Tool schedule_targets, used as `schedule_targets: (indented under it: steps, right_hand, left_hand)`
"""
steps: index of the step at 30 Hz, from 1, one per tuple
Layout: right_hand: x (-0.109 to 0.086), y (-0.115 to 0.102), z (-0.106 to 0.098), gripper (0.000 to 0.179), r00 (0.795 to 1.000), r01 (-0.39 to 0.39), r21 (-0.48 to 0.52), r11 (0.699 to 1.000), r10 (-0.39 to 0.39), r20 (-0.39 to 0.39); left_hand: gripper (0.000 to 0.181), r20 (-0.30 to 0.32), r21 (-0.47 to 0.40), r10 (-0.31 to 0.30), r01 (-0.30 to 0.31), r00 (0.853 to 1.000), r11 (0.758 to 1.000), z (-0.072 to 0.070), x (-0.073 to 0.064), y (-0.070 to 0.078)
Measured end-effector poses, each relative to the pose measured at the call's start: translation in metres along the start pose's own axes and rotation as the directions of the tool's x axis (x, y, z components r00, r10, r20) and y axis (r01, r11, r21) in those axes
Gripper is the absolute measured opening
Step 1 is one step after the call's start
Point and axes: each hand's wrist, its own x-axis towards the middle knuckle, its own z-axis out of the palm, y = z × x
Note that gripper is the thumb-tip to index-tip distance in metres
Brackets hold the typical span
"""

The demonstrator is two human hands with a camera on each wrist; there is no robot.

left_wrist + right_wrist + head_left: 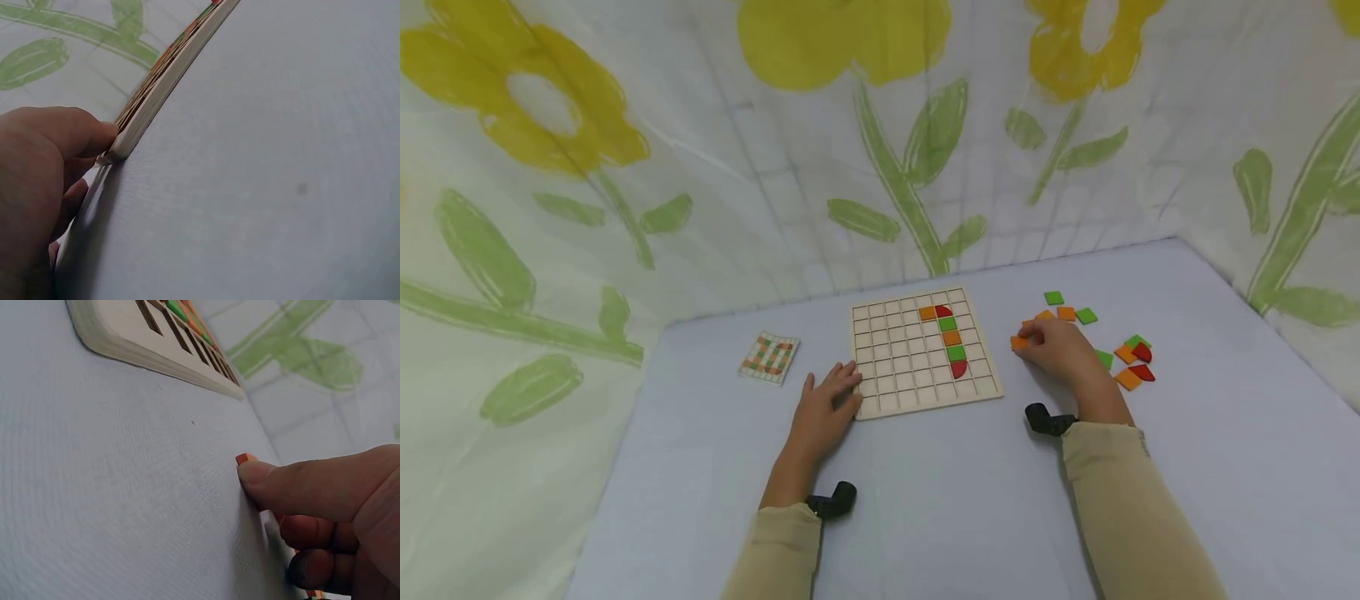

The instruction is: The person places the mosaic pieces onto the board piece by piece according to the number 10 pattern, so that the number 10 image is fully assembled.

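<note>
A pale wooden grid board point(895, 358) lies on the table, with orange, green and red tiles set in some of its right-hand squares. My left hand point(822, 412) touches the board's left edge with thumb and fingertips; the left wrist view shows the thumb point(94, 134) against the board's corner. Right of the board, my right hand point(1060, 354) pinches a small orange tile point(1018, 342) between thumb and fingers. In the right wrist view only an end of that orange tile point(245, 459) shows past the thumb, close to the tabletop.
Around the right hand lie loose tiles: a green tile point(1054, 297), an orange tile point(1128, 379), a red rounded tile point(1142, 353) and several others. A patterned card point(770, 358) lies left of the board. A flower-printed cloth point(700, 208) hangs behind the table point(925, 500).
</note>
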Motion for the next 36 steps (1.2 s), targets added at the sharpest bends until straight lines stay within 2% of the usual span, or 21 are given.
schedule_targets:
  steps: [5, 9, 13, 15, 17, 23, 30, 36]
  right_hand:
    - [-0.001, -0.006, 0.003, 0.038, 1.0, 0.012, -0.005, 1.0, -0.012, 0.006]
    - [-0.002, -0.029, 0.012, 0.034, 0.994, 0.106, 0.002, 0.994, -0.106, 0.014]
    - [-0.004, -0.058, 0.034, 0.03, 0.964, 0.232, 0.029, 0.972, -0.234, 0.127]
    - [-0.006, -0.067, 0.045, 0.029, 0.945, 0.276, 0.019, 0.961, -0.275, 0.18]
    - [-0.007, -0.073, 0.052, 0.029, 0.935, 0.302, -0.008, 0.953, -0.294, 0.198]
    - [-0.007, -0.074, 0.059, 0.025, 0.942, 0.29, -0.042, 0.956, -0.277, 0.191]
    - [-0.006, -0.079, 0.061, 0.019, 0.94, 0.32, -0.057, 0.946, -0.31, 0.144]
    - [-0.004, -0.07, 0.041, 0.028, 0.973, 0.199, -0.012, 0.98, -0.195, 0.126]
  left_hand:
    - [0.035, -0.01, 0.002, 0.011, -0.011, 1.0, 1.0, 0.001, -0.001, 0.0]
    - [0.034, -0.031, -0.009, 0.024, -0.024, 0.999, 1.0, 0.0, 0.0, 0.001]
    - [0.034, -0.022, -0.009, 0.004, -0.005, 1.0, 1.0, 0.0, -0.001, 0.0]
    - [0.034, -0.011, -0.011, -0.004, 0.004, 1.0, 1.0, 0.0, -0.002, 0.0]
    - [0.034, -0.009, -0.015, -0.005, 0.005, 1.0, 1.0, 0.0, -0.002, 0.001]
    - [0.033, -0.016, -0.026, 0.003, -0.003, 1.0, 1.0, 0.001, -0.001, 0.002]
    - [0.033, -0.049, -0.009, 0.029, -0.029, 0.998, 1.0, 0.0, 0.001, 0.002]
    - [0.034, -0.038, -0.011, 0.01, -0.011, 0.999, 1.0, -0.002, 0.001, 0.002]
